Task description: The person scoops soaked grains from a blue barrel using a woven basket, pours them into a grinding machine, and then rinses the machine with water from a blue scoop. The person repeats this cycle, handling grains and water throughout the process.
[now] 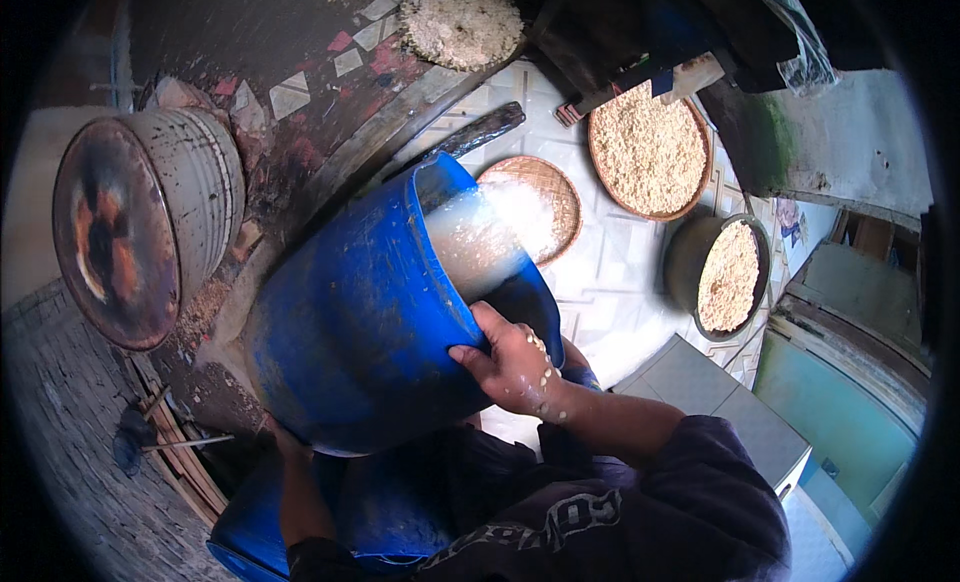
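Observation:
A large blue plastic drum (352,304) lies tilted across my front, its open mouth towards the upper right. My right hand (514,357) grips the drum's rim, with pale beans or grains stuck to its wet back and wrist. Low at the drum's base is my left hand (289,436), its fingers mostly hidden. Cloudy liquid with pale bits (476,244) pours from the mouth into a round woven basket (568,199) on the floor. A fuller woven basket (651,151) of pale beans or grains and a dark pot (686,263) of the same stand farther right.
A rusty metal drum (150,222) stands at the left. Another heap of pale grains (463,27) lies at the top. A dark log (480,128) rests beside the raised edge. A second blue drum (337,514) is below me, and a tiled block (712,402) stands at the right.

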A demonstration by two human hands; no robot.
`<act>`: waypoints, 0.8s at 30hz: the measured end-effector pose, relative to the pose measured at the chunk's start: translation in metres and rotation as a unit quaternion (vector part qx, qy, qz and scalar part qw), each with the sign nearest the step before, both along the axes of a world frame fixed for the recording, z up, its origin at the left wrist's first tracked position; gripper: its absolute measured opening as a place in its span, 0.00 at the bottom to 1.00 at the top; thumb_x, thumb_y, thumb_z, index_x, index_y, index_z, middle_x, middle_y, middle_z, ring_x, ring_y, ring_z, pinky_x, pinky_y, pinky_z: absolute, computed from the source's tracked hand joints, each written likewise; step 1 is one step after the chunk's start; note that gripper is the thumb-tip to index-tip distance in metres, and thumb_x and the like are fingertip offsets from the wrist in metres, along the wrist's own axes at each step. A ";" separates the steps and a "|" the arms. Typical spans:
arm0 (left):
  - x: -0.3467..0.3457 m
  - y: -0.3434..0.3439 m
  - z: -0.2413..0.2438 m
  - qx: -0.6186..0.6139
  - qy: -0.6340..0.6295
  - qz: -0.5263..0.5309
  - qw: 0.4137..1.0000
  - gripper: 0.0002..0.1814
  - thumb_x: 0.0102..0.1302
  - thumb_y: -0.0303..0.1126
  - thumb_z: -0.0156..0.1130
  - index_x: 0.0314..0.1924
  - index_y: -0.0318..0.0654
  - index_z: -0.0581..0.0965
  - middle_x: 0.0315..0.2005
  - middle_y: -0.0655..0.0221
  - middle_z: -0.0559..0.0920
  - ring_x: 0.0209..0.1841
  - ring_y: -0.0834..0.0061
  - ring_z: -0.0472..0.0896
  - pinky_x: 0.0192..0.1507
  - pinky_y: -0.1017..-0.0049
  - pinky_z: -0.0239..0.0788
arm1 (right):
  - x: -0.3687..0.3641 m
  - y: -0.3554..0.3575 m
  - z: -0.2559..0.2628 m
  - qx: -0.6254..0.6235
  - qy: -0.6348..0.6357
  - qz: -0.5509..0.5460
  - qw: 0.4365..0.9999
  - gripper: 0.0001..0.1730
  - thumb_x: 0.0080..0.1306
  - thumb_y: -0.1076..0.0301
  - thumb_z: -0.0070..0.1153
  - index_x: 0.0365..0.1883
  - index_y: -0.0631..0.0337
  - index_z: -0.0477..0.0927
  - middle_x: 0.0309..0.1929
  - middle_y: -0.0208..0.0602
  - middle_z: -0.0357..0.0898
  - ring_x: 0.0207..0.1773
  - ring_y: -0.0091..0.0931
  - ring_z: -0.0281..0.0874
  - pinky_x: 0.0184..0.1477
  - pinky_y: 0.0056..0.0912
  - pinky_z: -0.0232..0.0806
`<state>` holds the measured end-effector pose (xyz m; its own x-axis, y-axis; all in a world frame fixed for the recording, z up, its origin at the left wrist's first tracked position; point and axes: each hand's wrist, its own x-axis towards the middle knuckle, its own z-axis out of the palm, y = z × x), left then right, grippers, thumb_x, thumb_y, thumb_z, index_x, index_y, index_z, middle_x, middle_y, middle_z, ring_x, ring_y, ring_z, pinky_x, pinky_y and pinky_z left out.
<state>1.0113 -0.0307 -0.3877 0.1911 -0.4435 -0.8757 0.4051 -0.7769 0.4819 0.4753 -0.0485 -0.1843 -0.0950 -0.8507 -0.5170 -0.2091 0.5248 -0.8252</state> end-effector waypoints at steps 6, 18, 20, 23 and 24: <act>-0.042 -0.004 0.022 0.024 -0.035 -0.029 0.999 0.46 0.68 0.70 0.33 0.74 0.44 0.50 0.73 0.60 0.53 0.72 0.52 0.54 0.70 0.53 0.49 | -0.026 -0.006 -0.003 -0.003 0.009 -0.015 1.000 0.16 0.64 0.70 0.57 0.48 0.62 0.70 0.33 0.55 0.80 0.42 0.51 0.79 0.44 0.50 0.70; -0.059 0.003 0.051 -0.019 -0.064 -0.111 0.992 0.49 0.65 0.73 0.34 0.75 0.48 0.46 0.74 0.60 0.48 0.74 0.53 0.48 0.72 0.52 0.43 | -0.064 -0.005 -0.012 -0.028 0.000 -0.035 0.999 0.16 0.63 0.72 0.59 0.49 0.64 0.75 0.35 0.51 0.82 0.40 0.39 0.83 0.44 0.36 0.71; -0.055 0.004 0.055 -0.012 -0.083 -0.103 0.991 0.48 0.65 0.73 0.34 0.75 0.49 0.46 0.74 0.60 0.47 0.74 0.53 0.47 0.72 0.52 0.42 | -0.068 -0.002 -0.015 -0.036 -0.009 -0.050 0.998 0.16 0.63 0.72 0.59 0.49 0.64 0.75 0.35 0.51 0.82 0.40 0.39 0.83 0.44 0.36 0.71; -0.051 0.000 0.062 -0.021 -0.008 -0.141 0.990 0.48 0.65 0.73 0.34 0.75 0.49 0.46 0.75 0.61 0.47 0.75 0.53 0.46 0.72 0.52 0.41 | -0.076 0.000 -0.015 -0.038 0.000 -0.059 0.998 0.16 0.62 0.71 0.59 0.49 0.64 0.75 0.35 0.51 0.82 0.40 0.39 0.83 0.44 0.37 0.71; -0.056 -0.003 0.065 -0.008 -0.018 -0.127 0.992 0.48 0.66 0.73 0.33 0.75 0.48 0.46 0.75 0.62 0.47 0.75 0.53 0.47 0.72 0.52 0.41 | -0.079 0.001 -0.016 -0.036 0.007 -0.060 0.998 0.17 0.62 0.71 0.59 0.49 0.63 0.75 0.35 0.51 0.82 0.40 0.39 0.83 0.44 0.37 0.71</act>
